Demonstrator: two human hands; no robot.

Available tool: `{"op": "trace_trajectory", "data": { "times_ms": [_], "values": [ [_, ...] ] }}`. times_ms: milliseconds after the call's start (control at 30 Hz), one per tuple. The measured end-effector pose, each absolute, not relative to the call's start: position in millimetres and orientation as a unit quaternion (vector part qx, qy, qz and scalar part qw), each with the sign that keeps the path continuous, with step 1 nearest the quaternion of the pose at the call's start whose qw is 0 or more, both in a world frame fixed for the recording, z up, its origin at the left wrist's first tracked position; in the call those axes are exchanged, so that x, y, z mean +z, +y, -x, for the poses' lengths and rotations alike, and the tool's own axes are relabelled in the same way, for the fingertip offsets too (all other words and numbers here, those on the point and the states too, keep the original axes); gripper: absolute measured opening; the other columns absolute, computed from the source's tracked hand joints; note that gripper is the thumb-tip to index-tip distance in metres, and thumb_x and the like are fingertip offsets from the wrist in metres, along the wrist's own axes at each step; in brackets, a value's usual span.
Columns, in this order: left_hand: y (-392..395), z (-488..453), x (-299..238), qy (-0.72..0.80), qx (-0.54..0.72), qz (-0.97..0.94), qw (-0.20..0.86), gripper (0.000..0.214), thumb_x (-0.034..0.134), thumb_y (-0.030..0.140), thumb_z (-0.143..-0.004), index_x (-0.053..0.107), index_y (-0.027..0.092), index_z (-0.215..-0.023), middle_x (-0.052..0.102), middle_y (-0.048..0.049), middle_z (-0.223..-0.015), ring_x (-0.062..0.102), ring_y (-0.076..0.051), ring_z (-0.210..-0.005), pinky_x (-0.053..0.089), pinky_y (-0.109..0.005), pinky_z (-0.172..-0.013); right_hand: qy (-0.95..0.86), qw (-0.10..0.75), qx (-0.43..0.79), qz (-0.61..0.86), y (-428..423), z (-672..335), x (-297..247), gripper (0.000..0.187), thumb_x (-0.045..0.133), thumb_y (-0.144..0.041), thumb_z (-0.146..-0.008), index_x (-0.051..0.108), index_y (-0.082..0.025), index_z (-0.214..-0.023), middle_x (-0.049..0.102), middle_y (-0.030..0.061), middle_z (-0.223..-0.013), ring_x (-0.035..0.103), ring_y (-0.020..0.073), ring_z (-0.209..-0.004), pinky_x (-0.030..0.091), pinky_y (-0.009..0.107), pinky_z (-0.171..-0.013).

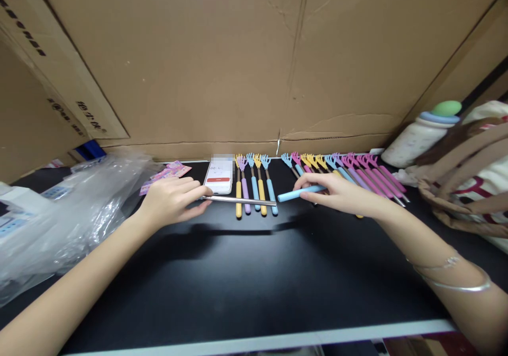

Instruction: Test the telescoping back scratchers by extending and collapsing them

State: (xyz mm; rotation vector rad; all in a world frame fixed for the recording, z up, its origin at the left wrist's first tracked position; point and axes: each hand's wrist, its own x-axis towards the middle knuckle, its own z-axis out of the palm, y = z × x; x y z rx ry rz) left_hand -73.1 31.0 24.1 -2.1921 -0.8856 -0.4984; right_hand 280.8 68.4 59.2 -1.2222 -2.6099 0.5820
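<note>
My left hand [174, 200] pinches one end of a thin metal rod [242, 201], held level above the black table. Whatever is at the rod's gripped end is hidden by the fingers. My right hand [335, 189] grips a light blue handle sleeve [299, 192], its free end pointing left. The rod's tip and the sleeve's end nearly meet, with a slight gap between them. Behind the rod lies a small row of back scratchers [254, 186] with yellow, purple and blue handles. Beyond my right hand rests a longer row of back scratchers [369, 176], partly covered by that hand.
A phone [218, 176] lies behind my left hand, beside pink printed cards [169, 173]. Clear plastic bags [91, 202] cover the left side. At right stand a white bottle [415, 136] and a beige bag [456, 186]. A cardboard wall [206, 65] closes the table's back.
</note>
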Motion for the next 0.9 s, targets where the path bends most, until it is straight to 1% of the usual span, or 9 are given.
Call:
{"op": "trace_trajectory", "data": {
  "times_ms": [133,300,600,900],
  "values": [
    [32.0,74.9,23.4,-0.342,-0.193,0.845,0.363,0.008,0.054,0.029,-0.079,0.06,0.024,-0.079,0.061,0.0057,-0.059,0.057,-0.01,-0.056,0.034,-0.024,-0.051,-0.886,0.096,0.204,0.405,66.0,-275.1,55.9,0.029,0.041,-0.044,-0.085,0.056,-0.021,-0.094,0.058,0.001,-0.082,0.05,0.0122,-0.07,0.035,0.023,-0.061],
    [33.2,75.7,23.3,-0.343,-0.194,0.84,0.373,0.007,0.055,0.029,-0.078,0.06,0.024,-0.08,0.064,0.0057,-0.063,0.058,-0.011,-0.057,0.033,-0.024,-0.05,-0.882,0.107,0.213,0.406,66.1,-275.5,56.8,0.03,0.04,-0.047,-0.085,0.056,-0.022,-0.094,0.058,0.0014,-0.085,0.051,0.0134,-0.075,0.037,0.024,-0.066],
    [31.5,74.9,23.1,-0.351,-0.201,0.828,0.389,0.006,0.056,0.03,-0.077,0.059,0.025,-0.079,0.063,0.0061,-0.062,0.057,-0.011,-0.056,0.033,-0.024,-0.049,-0.879,0.112,0.229,0.403,65.6,-275.4,56.6,0.031,0.039,-0.047,-0.086,0.055,-0.022,-0.095,0.058,0.0021,-0.088,0.051,0.0139,-0.077,0.037,0.025,-0.068],
    [32.8,75.4,20.9,-0.361,-0.198,0.819,0.4,0.007,0.056,0.03,-0.077,0.059,0.024,-0.079,0.064,0.0057,-0.062,0.058,-0.011,-0.056,0.032,-0.025,-0.048,-0.871,0.107,0.268,0.398,65.7,-272.1,52.4,0.032,0.037,-0.046,-0.087,0.052,-0.018,-0.095,0.055,0.001,-0.074,0.049,0.0122,-0.067,0.036,0.024,-0.061]
  ]
}}
